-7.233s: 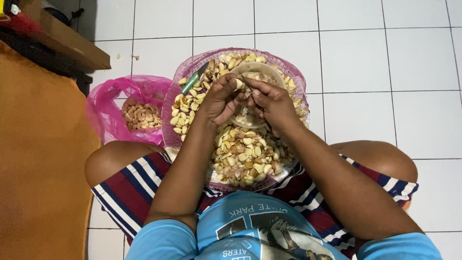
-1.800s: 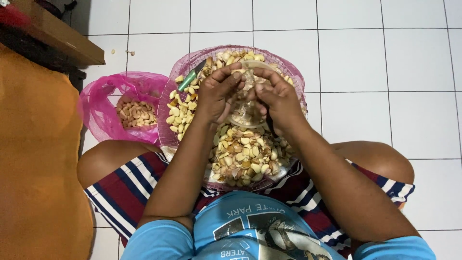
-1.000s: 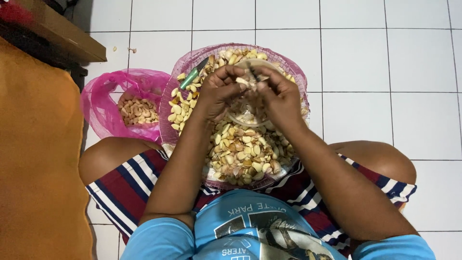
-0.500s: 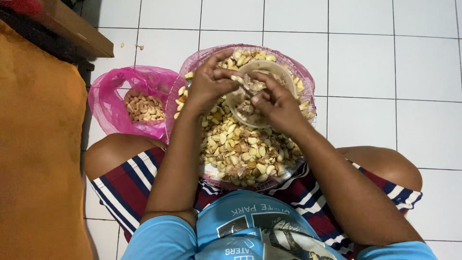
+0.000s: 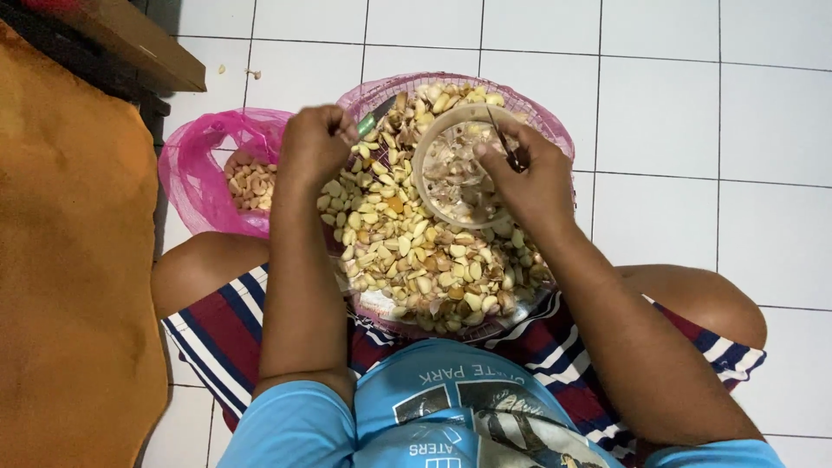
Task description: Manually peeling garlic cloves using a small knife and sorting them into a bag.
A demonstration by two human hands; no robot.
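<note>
A round pink basket [image 5: 555, 130] heaped with garlic cloves [image 5: 407, 251] rests on my lap. A small clear bowl [image 5: 433, 130] with papery peels sits on top of the heap. My left hand [image 5: 314, 147] hovers over the basket's left rim, fingers curled closed as if around a clove that the fist hides. My right hand [image 5: 530, 178] rests at the bowl's right edge, gripping a small knife [image 5: 503, 143] whose dark blade points up and away. A pink plastic bag [image 5: 204, 173] holding peeled cloves [image 5: 251, 184] lies just left of the left hand.
I sit on a white tiled floor [image 5: 693, 113] with legs folded under the basket. An orange mat [image 5: 69, 260] lies to the left, with a dark wooden piece of furniture [image 5: 130, 43] at top left. A green-handled object [image 5: 368, 124] pokes out among the cloves.
My hands, held together over the bowl before, have separated. The left hand moved left toward the pink bag; the right stayed at the bowl with the knife.
</note>
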